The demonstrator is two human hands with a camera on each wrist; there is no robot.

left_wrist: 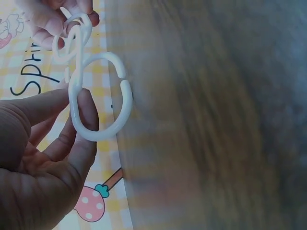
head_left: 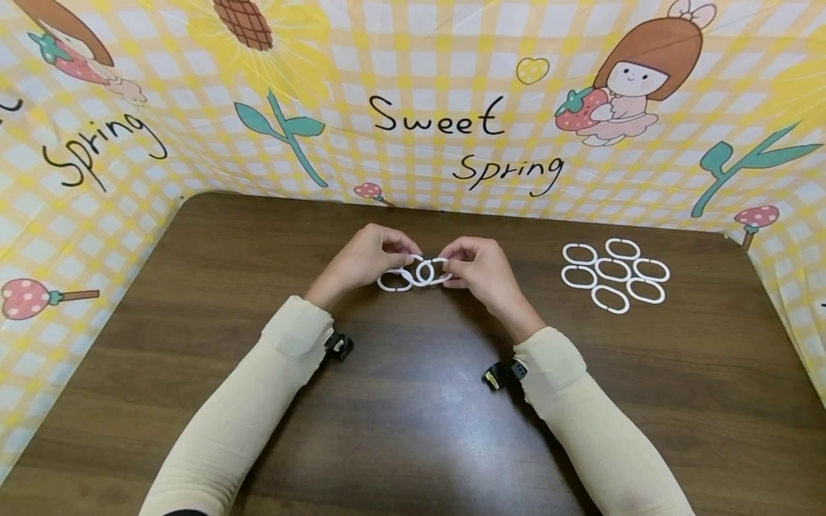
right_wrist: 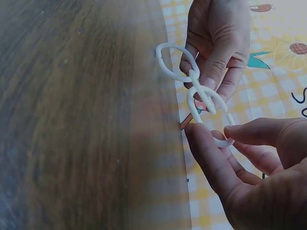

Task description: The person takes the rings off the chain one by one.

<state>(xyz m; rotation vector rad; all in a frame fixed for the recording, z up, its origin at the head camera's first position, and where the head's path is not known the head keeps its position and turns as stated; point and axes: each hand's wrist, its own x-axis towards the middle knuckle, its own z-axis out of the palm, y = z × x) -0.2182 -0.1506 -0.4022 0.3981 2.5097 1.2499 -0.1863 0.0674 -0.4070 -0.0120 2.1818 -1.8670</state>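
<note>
Three white plastic C-shaped links hang together as a short chain between the hands. The left hand (head_left: 365, 259) pinches the middle link (right_wrist: 203, 96) between thumb and fingers. From that link an end link (left_wrist: 125, 103) dangles beside the left fingers, its small gap showing in the left wrist view. The right hand (head_left: 480, 269) pinches the other end link (right_wrist: 193, 108) by its far end, with thumb and index finger near its gap. In the right wrist view the middle link passes through both end links.
Several loose white links (head_left: 613, 269) lie in a cluster on the brown wooden table (head_left: 413, 401), to the right of the hands. A yellow checked cloth (head_left: 413, 64) with printed figures stands along the back and sides of the table.
</note>
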